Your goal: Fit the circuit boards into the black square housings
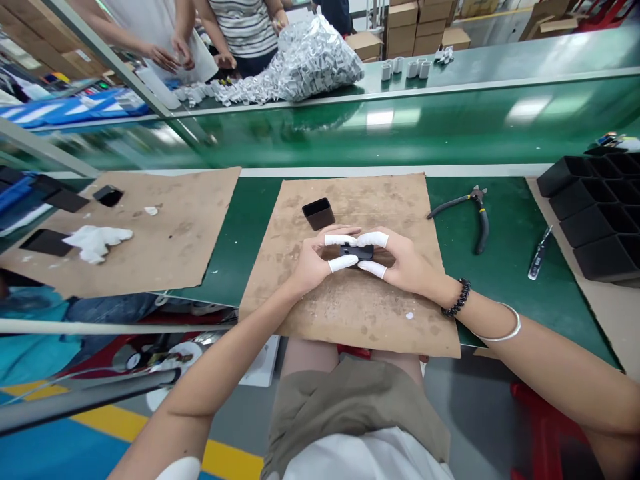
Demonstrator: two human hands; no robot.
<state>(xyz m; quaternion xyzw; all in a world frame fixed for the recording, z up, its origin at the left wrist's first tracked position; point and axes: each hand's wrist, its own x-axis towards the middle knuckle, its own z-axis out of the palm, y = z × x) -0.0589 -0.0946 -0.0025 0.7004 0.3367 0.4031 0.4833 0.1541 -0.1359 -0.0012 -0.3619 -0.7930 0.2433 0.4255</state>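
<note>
My left hand [313, 263] and my right hand [403, 263] meet over a brown cardboard sheet [350, 313] and pinch a small flat black part [357, 252] between them. White finger cots cover the thumb and forefinger of each hand. A small black open box [319, 213] stands on the cardboard just beyond my left hand. My right wrist wears a dark bead bracelet and a silver bangle.
Black-handled pliers [475, 217] and a small metal tool [539, 253] lie on the green mat at right, beside stacked black trays [595, 213]. A second cardboard sheet [165, 233] at left holds a white cloth [95, 241] and black parts. Other people work by a bag of white pieces [310, 60] across the conveyor.
</note>
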